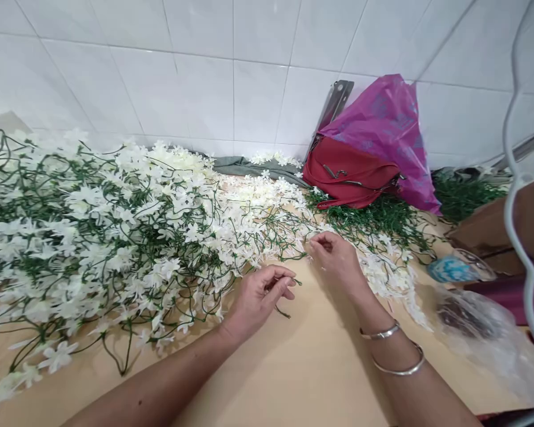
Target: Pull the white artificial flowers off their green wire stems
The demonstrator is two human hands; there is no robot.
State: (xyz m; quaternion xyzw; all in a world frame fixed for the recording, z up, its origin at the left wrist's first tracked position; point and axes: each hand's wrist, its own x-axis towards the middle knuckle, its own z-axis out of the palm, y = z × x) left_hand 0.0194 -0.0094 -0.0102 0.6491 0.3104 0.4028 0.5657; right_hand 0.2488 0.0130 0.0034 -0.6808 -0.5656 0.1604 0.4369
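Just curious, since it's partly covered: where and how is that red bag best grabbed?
I'd grip the red bag by its left end, coming from the front left: that end lies uncovered, while the purple plastic bag drapes over its back and right.

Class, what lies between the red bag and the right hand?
Green foliage and white bits, between the red bag and right hand, in the head view.

A thin, dark-green artificial stem pokes from the left hand; white star-petalled artificial flowers heap loosely on the tan counter.
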